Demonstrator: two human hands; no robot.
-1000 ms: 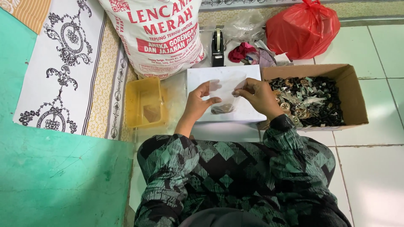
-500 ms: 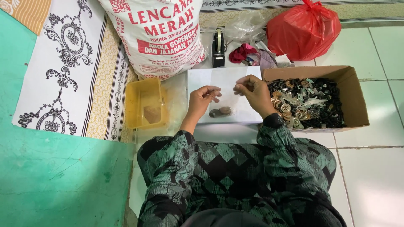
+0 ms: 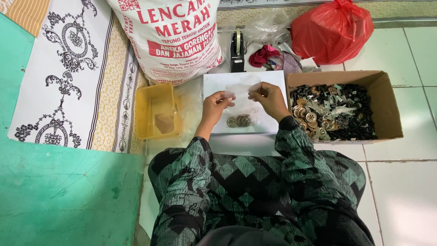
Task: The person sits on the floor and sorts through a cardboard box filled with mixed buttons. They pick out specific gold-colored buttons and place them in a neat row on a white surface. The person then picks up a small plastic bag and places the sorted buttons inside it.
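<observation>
The person is sitting on the floor, both hands raised over a white sheet [image 3: 214,82]. The left hand [image 3: 215,105] and the right hand [image 3: 267,96] are each pinching a top corner of a small clear bag [image 3: 241,107], fingers pressed together on the plastic, holding its mouth stretched between them. The bag is hanging below the two grips, and a few round metal washers [image 3: 240,121] are sitting in its bottom, just under and between the hands.

Right of the right hand, just beside the wrist, a cardboard box [image 3: 387,102] is standing open, its near wall edge close to the sleeve; it is holding a heap of black and brass-coloured hardware [image 3: 334,111]. Left of the left hand, a little apart, a yellow tub [image 3: 148,98] is sitting on the patterned mat [image 3: 68,68]. Beyond the hands, past the sheet's far edge, a big printed sack [image 3: 170,36], a tape dispenser [image 3: 236,45] and a red bag [image 3: 332,32] are crowding the floor. Bare tile [image 3: 405,191] is lying open to the right of the person's knee, and bare green floor [image 3: 54,200] to the left.
</observation>
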